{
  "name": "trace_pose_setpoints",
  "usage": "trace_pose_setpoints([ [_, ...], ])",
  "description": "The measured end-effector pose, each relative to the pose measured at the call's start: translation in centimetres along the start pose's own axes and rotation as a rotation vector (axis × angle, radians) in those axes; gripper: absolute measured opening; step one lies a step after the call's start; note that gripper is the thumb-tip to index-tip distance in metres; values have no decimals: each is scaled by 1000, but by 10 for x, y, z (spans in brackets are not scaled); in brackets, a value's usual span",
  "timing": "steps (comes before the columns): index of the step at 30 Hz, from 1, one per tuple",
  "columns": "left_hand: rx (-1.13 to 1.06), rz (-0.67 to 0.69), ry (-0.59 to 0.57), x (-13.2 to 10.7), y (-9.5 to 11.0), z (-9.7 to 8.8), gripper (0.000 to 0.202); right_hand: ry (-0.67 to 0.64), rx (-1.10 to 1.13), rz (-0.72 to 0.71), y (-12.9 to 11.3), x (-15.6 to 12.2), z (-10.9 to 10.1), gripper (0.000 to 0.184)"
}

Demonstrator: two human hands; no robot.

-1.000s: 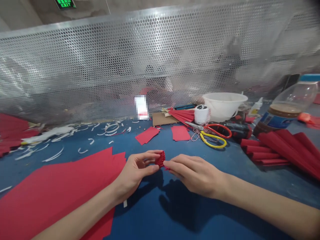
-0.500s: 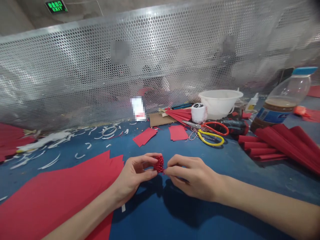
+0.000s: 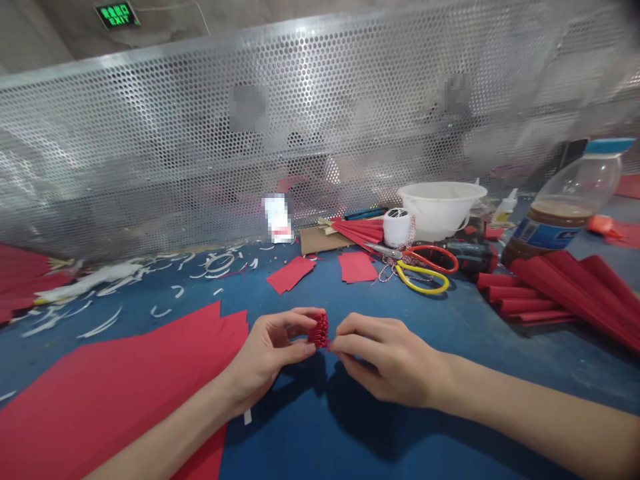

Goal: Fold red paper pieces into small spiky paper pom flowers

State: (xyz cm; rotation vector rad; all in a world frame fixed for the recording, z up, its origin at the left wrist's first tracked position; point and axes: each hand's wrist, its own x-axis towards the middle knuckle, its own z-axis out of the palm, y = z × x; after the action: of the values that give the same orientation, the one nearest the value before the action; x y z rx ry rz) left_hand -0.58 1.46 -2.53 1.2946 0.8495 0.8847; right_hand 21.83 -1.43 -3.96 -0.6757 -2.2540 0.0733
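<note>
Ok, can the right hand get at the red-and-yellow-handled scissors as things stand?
Probably yes. The right hand would first have to let go of the pleated red paper, but the scissors lie just ahead of it, with no object standing between.

Left hand (image 3: 265,353): pinches tightly pleated red paper bundle (image 3: 319,331) between thumb and fingers. Right hand (image 3: 385,360): fingertips on bundle's opposite end. Blue worktop (image 3: 525,367): red paper sheets (image 3: 125,373) beside left hand; folded red paper fans (image 3: 550,287) far right; scissors (image 3: 425,267), red and yellow handles, twine spool (image 3: 399,228), white plastic bowl (image 3: 440,210) beyond hands; perforated metal panel (image 3: 300,113) behind.
</note>
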Motion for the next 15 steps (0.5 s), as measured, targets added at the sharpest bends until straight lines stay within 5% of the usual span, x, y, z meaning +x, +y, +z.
trace_pose_setpoints([
  [15, 14, 41, -40, 0, -3, -3, 21, -46, 2, 32, 2, 1, 3, 20],
])
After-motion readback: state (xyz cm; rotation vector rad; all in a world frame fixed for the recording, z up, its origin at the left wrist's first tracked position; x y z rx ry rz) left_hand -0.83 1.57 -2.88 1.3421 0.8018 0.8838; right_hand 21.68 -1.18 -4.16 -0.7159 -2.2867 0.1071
